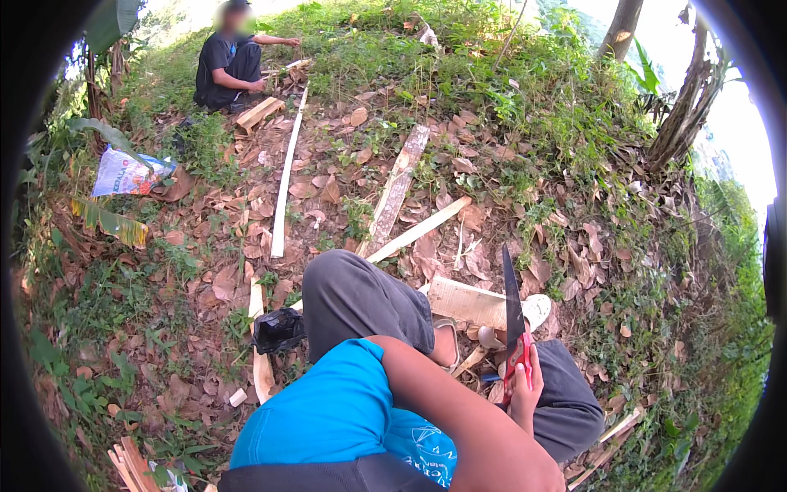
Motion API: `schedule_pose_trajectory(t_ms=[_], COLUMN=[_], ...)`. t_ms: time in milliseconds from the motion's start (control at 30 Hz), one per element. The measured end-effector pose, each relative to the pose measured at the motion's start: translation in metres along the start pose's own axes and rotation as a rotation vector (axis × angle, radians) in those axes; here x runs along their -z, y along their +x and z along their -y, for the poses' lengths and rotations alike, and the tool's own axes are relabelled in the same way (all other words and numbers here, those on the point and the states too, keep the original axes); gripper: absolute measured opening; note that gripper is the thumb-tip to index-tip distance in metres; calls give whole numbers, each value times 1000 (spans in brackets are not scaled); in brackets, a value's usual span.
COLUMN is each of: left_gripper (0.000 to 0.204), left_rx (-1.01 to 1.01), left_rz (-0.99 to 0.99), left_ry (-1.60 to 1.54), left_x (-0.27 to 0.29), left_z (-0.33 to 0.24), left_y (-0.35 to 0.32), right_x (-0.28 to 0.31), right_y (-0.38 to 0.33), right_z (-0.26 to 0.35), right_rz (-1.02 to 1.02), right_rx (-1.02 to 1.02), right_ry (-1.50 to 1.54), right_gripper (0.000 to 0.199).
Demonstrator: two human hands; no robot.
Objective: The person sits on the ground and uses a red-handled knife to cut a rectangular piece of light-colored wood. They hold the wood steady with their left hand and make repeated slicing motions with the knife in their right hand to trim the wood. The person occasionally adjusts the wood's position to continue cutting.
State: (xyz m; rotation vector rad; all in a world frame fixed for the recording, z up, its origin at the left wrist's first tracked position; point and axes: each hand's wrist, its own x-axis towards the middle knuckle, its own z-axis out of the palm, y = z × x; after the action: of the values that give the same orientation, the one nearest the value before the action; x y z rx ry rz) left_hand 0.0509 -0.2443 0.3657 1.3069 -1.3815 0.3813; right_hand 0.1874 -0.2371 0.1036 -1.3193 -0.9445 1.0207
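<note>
My right hand (525,389) is closed around the red handle of a hand saw (513,291). Its dark, tapering blade points upward, in front of my bent right leg. My left arm (459,410) crosses my body toward the lower right, and its hand is out of view. Beyond my feet lies a short pale wooden board (469,301), close to the saw blade. A thin piece of wood (471,359) lies between my feet, near a small blue object (490,378) I cannot make out.
A black plastic bag (279,330) lies left of my knee over a pale strip (263,373). Ahead are a long strip (288,176), a bark-covered plank (398,184) and a slanting stick (422,230). Another person (232,61) sits far left, near a white-blue sack (131,172).
</note>
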Motion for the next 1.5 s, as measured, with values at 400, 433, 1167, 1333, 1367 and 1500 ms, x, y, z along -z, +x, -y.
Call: schedule_pose_trajectory(t_ms=[400, 433, 1167, 1333, 1367, 1500], left_gripper=[29, 30, 43, 47, 47, 50], left_rx=[-7, -10, -17, -14, -10, 10], left_rz=[-16, -19, -33, -40, -46, -72], left_ry=[-89, -95, -146, -144, -141, -111], left_x=[5, 6, 17, 22, 24, 31], left_z=[8, 9, 4, -1, -4, -21], left_y=[3, 4, 10, 9, 8, 5], right_x=[-28, -30, -13, -14, -14, -17], right_y=[-8, -10, -6, -5, -5, -6], right_z=[52, 55, 31, 32, 31, 25], right_rz=[12, 12, 2, -1, 0, 2], right_rx=[-123, -144, -128, -118, -118, -44], right_ry=[21, 24, 117, 98, 94, 52], right_gripper=[56, 55, 58, 57, 58, 58])
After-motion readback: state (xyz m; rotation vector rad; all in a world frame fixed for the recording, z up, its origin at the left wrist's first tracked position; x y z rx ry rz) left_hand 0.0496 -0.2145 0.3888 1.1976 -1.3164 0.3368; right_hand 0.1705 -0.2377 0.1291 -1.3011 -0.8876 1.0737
